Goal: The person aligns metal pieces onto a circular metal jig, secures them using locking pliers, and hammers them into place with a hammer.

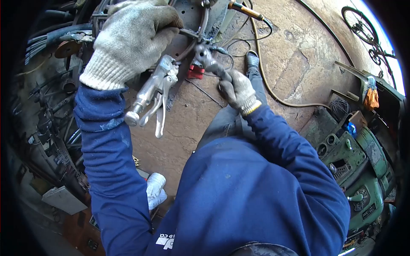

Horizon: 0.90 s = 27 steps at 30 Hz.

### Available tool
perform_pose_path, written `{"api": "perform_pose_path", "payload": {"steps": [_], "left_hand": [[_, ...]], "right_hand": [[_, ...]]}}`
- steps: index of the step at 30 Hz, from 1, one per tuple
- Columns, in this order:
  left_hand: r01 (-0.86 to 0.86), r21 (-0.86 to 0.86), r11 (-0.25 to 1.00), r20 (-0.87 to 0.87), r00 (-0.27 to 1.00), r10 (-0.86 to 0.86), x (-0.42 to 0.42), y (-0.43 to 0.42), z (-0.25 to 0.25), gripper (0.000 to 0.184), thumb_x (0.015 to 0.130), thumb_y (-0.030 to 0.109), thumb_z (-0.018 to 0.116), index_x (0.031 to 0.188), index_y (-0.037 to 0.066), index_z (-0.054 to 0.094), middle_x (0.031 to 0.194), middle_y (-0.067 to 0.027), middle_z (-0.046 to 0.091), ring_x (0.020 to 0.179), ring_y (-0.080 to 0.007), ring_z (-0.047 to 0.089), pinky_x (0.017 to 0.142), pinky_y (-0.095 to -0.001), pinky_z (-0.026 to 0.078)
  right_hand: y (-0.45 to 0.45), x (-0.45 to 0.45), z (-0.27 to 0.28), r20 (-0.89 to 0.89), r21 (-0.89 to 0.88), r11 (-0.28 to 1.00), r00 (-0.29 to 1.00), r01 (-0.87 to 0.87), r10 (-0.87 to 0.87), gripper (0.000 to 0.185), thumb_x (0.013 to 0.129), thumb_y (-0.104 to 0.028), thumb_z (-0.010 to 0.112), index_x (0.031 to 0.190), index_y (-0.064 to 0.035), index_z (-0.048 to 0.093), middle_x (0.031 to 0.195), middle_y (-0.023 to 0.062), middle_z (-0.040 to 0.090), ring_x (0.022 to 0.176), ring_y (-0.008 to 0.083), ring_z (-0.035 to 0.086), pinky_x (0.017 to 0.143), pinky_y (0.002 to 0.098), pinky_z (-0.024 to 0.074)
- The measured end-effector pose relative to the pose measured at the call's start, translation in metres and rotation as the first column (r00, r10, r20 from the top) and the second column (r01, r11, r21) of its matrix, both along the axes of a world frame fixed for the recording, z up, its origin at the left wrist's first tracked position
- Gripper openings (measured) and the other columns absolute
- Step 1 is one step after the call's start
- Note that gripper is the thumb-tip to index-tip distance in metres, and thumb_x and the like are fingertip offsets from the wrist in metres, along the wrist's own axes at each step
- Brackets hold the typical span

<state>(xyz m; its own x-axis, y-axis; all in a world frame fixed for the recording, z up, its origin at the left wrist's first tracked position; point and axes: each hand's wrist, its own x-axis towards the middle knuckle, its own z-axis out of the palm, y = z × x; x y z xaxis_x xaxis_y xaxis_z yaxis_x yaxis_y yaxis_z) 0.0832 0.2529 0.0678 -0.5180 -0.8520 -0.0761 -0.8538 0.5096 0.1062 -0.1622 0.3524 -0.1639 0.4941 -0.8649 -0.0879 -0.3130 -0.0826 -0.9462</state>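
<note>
My left hand (134,38), in a knitted work glove, is closed with thumb and fingers pinched around a thin metal rod (188,33) beside a curved metal frame (204,23). Locking pliers (154,87) hang just below this hand; their jaws are partly hidden. My right hand (240,90), also gloved, wraps around a grey metal bar (209,63) with a rounded, holed end. That end lies against or very near the frame joint; contact is unclear. A red block-like piece (195,71) sits beneath the bar.
A torch-like tool with an orange-and-black handle (246,10) lies at the top, its cable looping nearby. A hose (261,64) crosses the floor. Green machinery (346,158) stands right, a bicycle (367,32) farther back. Metal scrap crowds the left. A thin rod (205,93) lies on the floor.
</note>
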Motion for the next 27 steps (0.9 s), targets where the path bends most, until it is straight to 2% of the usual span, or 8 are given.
{"api": "perform_pose_path", "payload": {"steps": [3,10,12,13,19,20,22,27], "left_hand": [[-0.045,0.024,0.999,-0.014,0.999,0.045,0.001,0.003,-0.003,0.012,0.087,0.011,0.073,0.097,0.006,0.076,0.099,-0.0097,0.072,0.095,-0.0285,0.069,0.086,-0.0401,0.056],[-0.068,0.027,0.997,-0.044,0.997,0.069,0.001,0.005,-0.003,0.013,0.086,0.01,0.073,0.098,0.007,0.076,0.1,-0.0094,0.072,0.095,-0.0276,0.07,0.087,-0.0393,0.056],[-0.036,-0.002,0.999,-0.033,0.999,0.036,-0.001,0.004,-0.001,0.012,0.086,0.01,0.074,0.098,0.006,0.076,0.098,-0.0089,0.072,0.095,-0.028,0.069,0.087,-0.0395,0.055],[-0.03,-0.012,0.999,-0.031,0.999,0.03,-0.002,-0.001,0.001,0.012,0.086,0.01,0.074,0.098,0.006,0.076,0.098,-0.0089,0.072,0.095,-0.028,0.069,0.087,-0.0395,0.055],[-0.032,-0.008,0.999,-0.041,0.999,0.031,0.002,0.002,-0.005,0.011,0.087,0.013,0.073,0.096,0.008,0.076,0.098,-0.0081,0.072,0.094,-0.0278,0.069,0.085,-0.0408,0.055],[-0.033,-0.009,0.999,-0.04,0.999,0.032,0.003,0.002,-0.005,0.011,0.087,0.013,0.073,0.096,0.008,0.076,0.098,-0.0081,0.072,0.094,-0.0278,0.069,0.085,-0.0408,0.055],[-0.05,0.003,0.999,-0.038,0.998,0.051,0.003,0.004,-0.006,0.011,0.087,0.013,0.073,0.096,0.008,0.075,0.097,-0.0082,0.071,0.094,-0.0276,0.069,0.085,-0.0412,0.054],[-0.008,0.01,1.0,-0.032,0.999,0.008,0.0,0.005,-0.002,0.011,0.086,0.013,0.073,0.096,0.008,0.074,0.096,-0.0085,0.07,0.094,-0.0273,0.068,0.085,-0.0409,0.053]], "right_hand": [[0.015,-0.015,-0.006,0.068,-0.045,0.994,0.992,-0.102,0.105,0.031,0.085,-0.025,0.073,0.104,-0.0031,0.066,0.092,0.0204,0.068,0.088,0.042,0.068,0.078,0.0471,0.0548],[0.0,0.004,0.013,0.338,-0.236,0.967,0.925,-0.097,0.176,0.034,0.085,-0.03,0.075,0.104,-0.0034,0.066,0.091,0.0191,0.068,0.083,0.0417,0.067,0.075,0.0475,0.0541],[0.0,0.015,-0.012,-0.054,-0.146,0.987,0.997,-0.062,0.055,0.037,0.087,-0.035,0.075,0.106,-0.0045,0.066,0.094,0.0184,0.068,0.086,0.0403,0.068,0.077,0.047,0.0547],[-0.001,0.012,-0.008,-0.117,-0.139,0.982,0.987,-0.129,0.113,0.039,0.088,-0.038,0.075,0.108,-0.0061,0.066,0.096,0.0177,0.069,0.09,0.039,0.069,0.079,0.0465,0.0552],[0.009,0.004,0.014,0.234,-0.309,0.945,0.954,-0.111,0.188,0.04,0.084,-0.034,0.078,0.11,-0.0065,0.065,0.095,0.0181,0.069,0.091,0.0395,0.068,0.078,0.0464,0.0555],[0.007,0.008,0.009,0.235,-0.31,0.944,0.953,-0.111,0.19,0.04,0.084,-0.034,0.078,0.11,-0.0065,0.065,0.095,0.0181,0.069,0.091,0.0395,0.068,0.078,0.0464,0.0555],[0.004,0.015,0.0,-0.065,-0.158,0.983,0.994,-0.095,0.086,0.04,0.086,-0.034,0.077,0.111,-0.0058,0.064,0.095,0.0183,0.069,0.09,0.04,0.068,0.078,0.0464,0.0554],[0.013,-0.007,-0.015,0.042,-0.149,0.985,0.994,-0.092,0.099,0.03,0.088,-0.027,0.075,0.107,-0.0052,0.065,0.092,0.0179,0.068,0.085,0.0397,0.068,0.075,0.0466,0.0542]]}}
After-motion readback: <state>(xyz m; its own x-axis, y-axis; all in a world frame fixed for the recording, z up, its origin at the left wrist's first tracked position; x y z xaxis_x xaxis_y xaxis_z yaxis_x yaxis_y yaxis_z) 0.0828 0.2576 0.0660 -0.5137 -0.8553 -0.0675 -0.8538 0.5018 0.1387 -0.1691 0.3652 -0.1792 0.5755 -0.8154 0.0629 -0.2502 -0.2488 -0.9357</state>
